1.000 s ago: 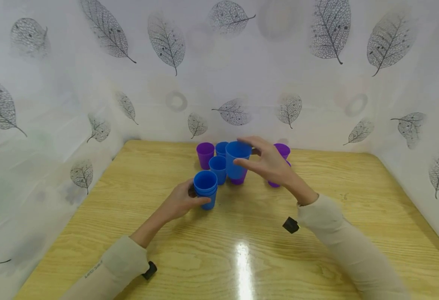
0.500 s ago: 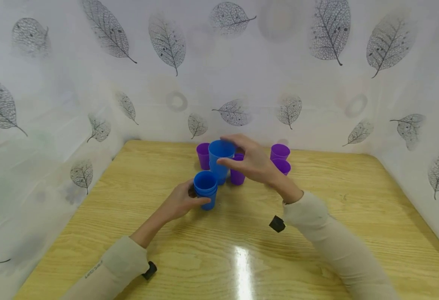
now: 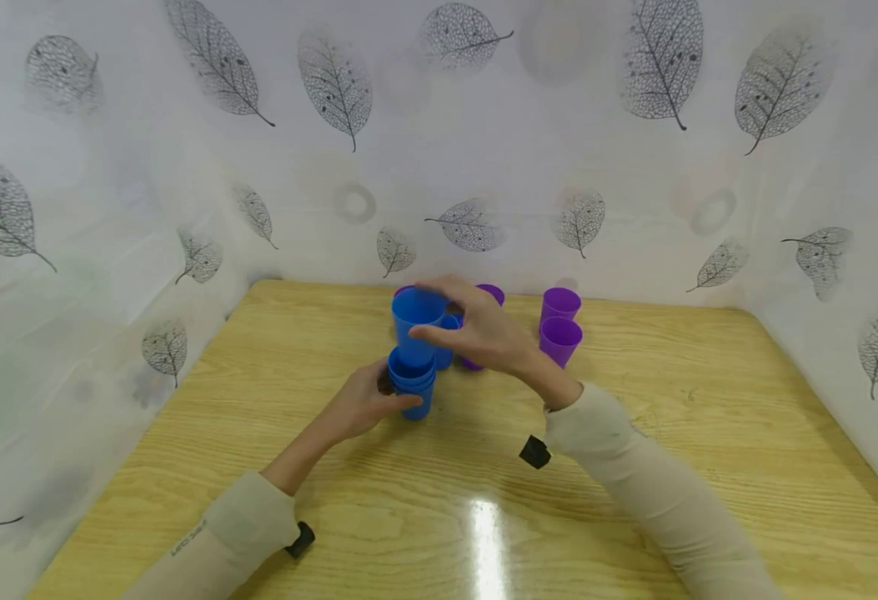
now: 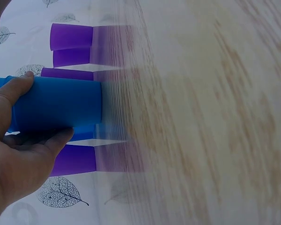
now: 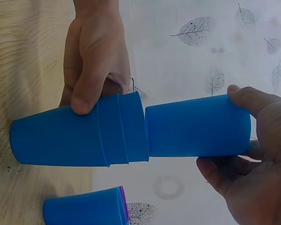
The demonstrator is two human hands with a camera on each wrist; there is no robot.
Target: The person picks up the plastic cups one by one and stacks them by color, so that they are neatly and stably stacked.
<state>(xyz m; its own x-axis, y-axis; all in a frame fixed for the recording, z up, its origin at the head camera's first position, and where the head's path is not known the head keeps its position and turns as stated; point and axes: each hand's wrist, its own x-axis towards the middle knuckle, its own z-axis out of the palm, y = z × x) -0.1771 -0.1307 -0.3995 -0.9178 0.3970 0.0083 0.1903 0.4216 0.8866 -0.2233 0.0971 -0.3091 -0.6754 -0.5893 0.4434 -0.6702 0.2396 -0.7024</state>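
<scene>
Blue cups (image 5: 79,136), three nested, stand at twelve o'clock on the table (image 3: 378,500), the left hand (image 3: 365,402) clasped round them, likely to keep them steady. Above, the right hand (image 3: 487,329) grips a single cup (image 5: 196,126) near its rim, leaving its base free at the stack's mouth; whether it's inside, I can't quite tell. Purple cups (image 3: 559,350) wait towards two o'clock.

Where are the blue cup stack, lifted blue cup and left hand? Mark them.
Blue cup stack (image 5: 77,135): right wrist view, outermost cup's wall.
Lifted blue cup (image 5: 196,126): right wrist view, side wall.
Left hand (image 3: 363,404): head view, hand's middle.
</scene>
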